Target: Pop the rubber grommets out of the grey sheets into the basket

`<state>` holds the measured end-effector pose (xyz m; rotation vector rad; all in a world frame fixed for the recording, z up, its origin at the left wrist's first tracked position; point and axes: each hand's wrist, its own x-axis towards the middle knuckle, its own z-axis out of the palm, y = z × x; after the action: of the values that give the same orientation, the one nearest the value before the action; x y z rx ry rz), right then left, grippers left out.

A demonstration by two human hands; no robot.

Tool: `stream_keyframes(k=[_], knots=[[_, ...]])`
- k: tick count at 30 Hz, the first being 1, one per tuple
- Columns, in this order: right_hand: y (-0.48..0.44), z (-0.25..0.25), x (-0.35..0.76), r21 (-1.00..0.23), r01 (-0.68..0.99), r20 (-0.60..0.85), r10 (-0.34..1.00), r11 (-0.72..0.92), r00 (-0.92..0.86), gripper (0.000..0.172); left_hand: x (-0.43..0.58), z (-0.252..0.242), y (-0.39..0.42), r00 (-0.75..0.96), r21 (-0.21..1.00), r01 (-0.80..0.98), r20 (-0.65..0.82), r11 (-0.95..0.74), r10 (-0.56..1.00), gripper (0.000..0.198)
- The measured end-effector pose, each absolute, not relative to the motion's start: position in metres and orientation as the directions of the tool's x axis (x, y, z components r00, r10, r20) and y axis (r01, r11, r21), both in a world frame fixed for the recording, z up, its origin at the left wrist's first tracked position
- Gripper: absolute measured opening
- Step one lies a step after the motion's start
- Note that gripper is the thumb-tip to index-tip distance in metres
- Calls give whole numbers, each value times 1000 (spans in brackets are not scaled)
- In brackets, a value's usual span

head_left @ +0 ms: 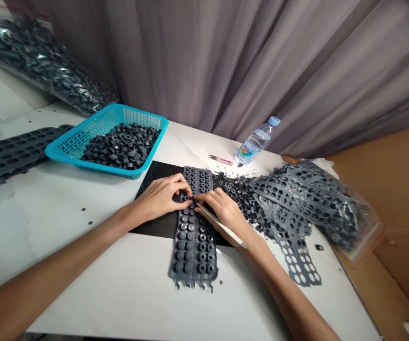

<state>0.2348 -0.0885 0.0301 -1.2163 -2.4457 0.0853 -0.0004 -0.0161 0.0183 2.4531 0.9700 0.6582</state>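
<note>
A dark grey rubber sheet (194,246) studded with small round rings lies on a black mat (156,180) in front of me. My left hand (161,196) rests on the sheet's left edge, fingers curled and pinching at a ring near its middle. My right hand (223,210) meets it there from the right, closed round a thin pale stick-like tool (225,229) whose tip touches the sheet. A blue plastic basket (79,142) at the back left holds a heap of loose grey rings (122,147).
Punched-out grey sheets (296,208) and a clear bag (360,227) pile up on the right. A water bottle (256,142) and pink snips (220,160) lie at the back. More sheets (5,156) lie far left, a bag of rings (40,61) behind. Grey curtain at the back.
</note>
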Motion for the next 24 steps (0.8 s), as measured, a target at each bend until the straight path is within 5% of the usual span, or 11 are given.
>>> stream_keyframes(k=[6,12,17,24], knots=[[-83,12,224,-9,808,360,756,588,-547,29,1,15,-15,633,557,523,253,-645,732,17],[-76,12,236,-24,963,552,807,267,-210,28,1,18,-16,639,553,537,227,-637,735,20],[-80,16,286,-3,995,499,862,104,-88,34,-2,20,-18,632,566,527,238,-634,737,22],[-87,28,259,-502,791,365,915,349,-173,27,-2,9,-6,568,698,460,243,-549,786,27]])
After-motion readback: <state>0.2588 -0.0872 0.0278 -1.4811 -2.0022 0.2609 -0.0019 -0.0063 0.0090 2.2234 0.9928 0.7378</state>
